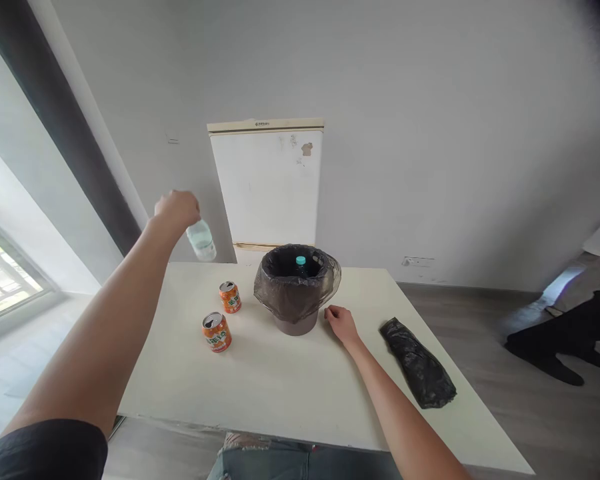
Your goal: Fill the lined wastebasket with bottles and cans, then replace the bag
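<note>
The left hand holds a bottle below its fingers. A bin stands beside the fingers of the right hand.

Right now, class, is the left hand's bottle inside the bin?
No, the left hand holds that bottle in the air, left of the bin.

Room: a home, by appearances, with a plain gray wall.
Refrigerator: a worn white unit stands beyond the left hand, to its right.
Window: daylight enters left of that hand.
Floor: wood-look boards stretch right of the right hand.
</note>
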Available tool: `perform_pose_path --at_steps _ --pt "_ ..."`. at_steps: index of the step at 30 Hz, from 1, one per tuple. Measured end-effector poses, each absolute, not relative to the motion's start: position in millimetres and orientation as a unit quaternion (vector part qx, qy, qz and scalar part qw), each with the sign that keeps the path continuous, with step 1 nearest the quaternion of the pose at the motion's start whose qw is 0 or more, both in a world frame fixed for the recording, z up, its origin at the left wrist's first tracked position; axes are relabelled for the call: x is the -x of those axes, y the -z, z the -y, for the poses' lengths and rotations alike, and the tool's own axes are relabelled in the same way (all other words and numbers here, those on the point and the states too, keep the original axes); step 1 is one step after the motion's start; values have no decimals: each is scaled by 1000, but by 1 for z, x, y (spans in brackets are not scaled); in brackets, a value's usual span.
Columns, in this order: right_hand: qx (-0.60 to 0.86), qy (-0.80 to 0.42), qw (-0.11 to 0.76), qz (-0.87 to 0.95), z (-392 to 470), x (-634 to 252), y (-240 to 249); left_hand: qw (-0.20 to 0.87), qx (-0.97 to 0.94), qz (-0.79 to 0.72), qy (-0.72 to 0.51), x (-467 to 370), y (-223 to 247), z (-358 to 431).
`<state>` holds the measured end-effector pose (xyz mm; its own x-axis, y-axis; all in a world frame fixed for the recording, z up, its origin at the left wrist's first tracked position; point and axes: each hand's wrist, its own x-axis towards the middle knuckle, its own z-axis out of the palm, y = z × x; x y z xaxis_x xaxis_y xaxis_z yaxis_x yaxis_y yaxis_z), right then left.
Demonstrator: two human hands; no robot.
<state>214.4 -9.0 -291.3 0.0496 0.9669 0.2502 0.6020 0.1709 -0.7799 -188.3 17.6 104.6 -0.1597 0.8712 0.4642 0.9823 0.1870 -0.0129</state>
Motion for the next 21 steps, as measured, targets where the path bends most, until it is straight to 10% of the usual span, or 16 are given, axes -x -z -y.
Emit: perform_pose_path --at_steps 8,21 --pt "603 -229 402 650 8 -215 293 82 757 593 261 83 -142 30" --pt "603 -236 398 649 8 -215 289 24 868 475 146 -20 -67 18"
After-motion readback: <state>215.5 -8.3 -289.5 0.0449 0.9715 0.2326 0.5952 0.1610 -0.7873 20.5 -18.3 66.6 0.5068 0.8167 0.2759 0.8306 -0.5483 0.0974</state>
